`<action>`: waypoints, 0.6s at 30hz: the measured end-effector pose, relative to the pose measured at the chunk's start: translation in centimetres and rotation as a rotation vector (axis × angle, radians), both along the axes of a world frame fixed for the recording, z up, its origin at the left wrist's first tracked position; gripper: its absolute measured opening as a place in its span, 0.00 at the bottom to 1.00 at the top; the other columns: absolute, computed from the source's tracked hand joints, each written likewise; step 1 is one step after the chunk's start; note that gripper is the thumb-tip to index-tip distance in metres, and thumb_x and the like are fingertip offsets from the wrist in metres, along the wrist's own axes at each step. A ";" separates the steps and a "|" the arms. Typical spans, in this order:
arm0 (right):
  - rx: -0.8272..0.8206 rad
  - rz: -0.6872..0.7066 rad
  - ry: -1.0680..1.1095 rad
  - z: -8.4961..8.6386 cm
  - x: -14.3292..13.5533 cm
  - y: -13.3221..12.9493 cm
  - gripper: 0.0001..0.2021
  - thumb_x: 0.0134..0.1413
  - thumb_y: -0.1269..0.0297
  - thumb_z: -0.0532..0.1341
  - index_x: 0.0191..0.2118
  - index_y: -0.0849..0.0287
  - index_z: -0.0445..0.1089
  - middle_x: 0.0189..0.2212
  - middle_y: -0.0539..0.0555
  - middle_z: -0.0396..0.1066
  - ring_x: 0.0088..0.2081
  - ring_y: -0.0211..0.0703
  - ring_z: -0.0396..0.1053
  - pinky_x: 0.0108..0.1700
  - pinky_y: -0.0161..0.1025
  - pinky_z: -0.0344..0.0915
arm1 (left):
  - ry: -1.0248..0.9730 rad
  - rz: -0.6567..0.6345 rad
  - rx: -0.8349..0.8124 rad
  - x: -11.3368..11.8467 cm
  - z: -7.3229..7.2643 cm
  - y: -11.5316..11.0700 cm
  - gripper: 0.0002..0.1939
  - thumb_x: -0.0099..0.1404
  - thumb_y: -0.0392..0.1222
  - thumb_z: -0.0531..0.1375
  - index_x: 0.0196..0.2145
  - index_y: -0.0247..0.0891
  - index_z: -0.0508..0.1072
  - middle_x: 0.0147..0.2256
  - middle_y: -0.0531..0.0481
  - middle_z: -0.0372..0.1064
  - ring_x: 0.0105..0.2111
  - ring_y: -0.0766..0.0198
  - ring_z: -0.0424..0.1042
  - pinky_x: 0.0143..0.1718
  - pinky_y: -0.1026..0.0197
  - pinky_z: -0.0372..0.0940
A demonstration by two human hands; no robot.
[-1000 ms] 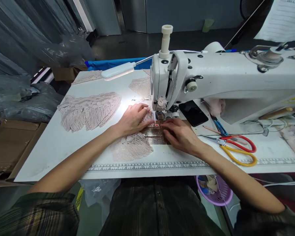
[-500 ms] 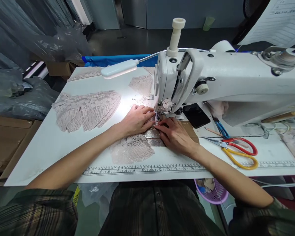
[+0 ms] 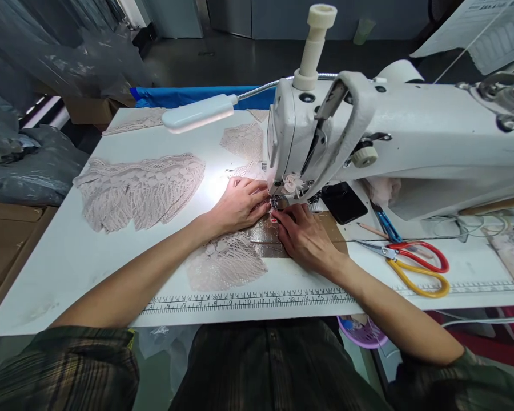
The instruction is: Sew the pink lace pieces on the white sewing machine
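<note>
A white sewing machine point(image 3: 317, 131) stands at the right, its needle area just beyond my fingertips. My left hand point(image 3: 241, 202) lies palm down left of the presser foot, fingers spread a little over a lace piece point(image 3: 225, 261) that hangs toward me. Close to the foot on the right, my right hand point(image 3: 300, 231) has thumb and forefinger pinched at the edge of the lace, beside a small red spot. The metal plate point(image 3: 265, 234) shows between my hands. Farther left lies a larger lace piece point(image 3: 141, 191), with a smaller one point(image 3: 243, 140) behind.
Red and yellow handled scissors point(image 3: 417, 267) lie right of my right wrist. A black phone point(image 3: 344, 203) rests under the machine arm. The lamp point(image 3: 199, 113) reaches over the table's back part. A printed ruler point(image 3: 248, 299) runs along the front edge, with a purple basket point(image 3: 363, 332) below.
The view has shifted slightly, so the machine looks larger. My hands stay beside the presser foot, and a small red spot now shows at my right fingertips.
</note>
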State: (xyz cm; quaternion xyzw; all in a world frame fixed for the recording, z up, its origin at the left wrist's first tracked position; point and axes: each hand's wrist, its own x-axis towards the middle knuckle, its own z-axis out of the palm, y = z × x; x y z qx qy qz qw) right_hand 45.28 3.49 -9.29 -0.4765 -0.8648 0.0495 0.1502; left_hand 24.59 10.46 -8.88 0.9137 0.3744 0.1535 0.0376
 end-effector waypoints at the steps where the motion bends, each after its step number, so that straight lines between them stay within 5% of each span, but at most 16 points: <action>1: 0.007 -0.003 -0.024 0.0 -0.1 0.0 0.17 0.65 0.70 0.51 0.55 0.63 0.69 0.48 0.67 0.67 0.48 0.57 0.61 0.50 0.53 0.64 | -0.004 0.000 0.002 0.0 -0.1 0.1 0.15 0.73 0.47 0.52 0.41 0.38 0.76 0.33 0.44 0.69 0.42 0.53 0.65 0.49 0.45 0.57; 14: 0.068 -0.053 -0.171 0.1 -0.7 -0.2 0.19 0.66 0.68 0.50 0.58 0.63 0.68 0.50 0.66 0.66 0.47 0.57 0.60 0.45 0.49 0.58 | -0.044 -0.004 0.081 0.1 -0.3 0.0 0.14 0.72 0.44 0.52 0.40 0.37 0.76 0.35 0.44 0.70 0.40 0.55 0.66 0.48 0.47 0.57; 18: 0.074 -0.059 -0.211 0.0 -0.8 -0.4 0.19 0.66 0.66 0.50 0.58 0.63 0.68 0.50 0.66 0.67 0.46 0.57 0.60 0.44 0.49 0.57 | -0.132 -0.036 0.203 0.1 -0.5 0.0 0.12 0.69 0.36 0.51 0.38 0.36 0.75 0.37 0.43 0.72 0.37 0.58 0.68 0.46 0.48 0.60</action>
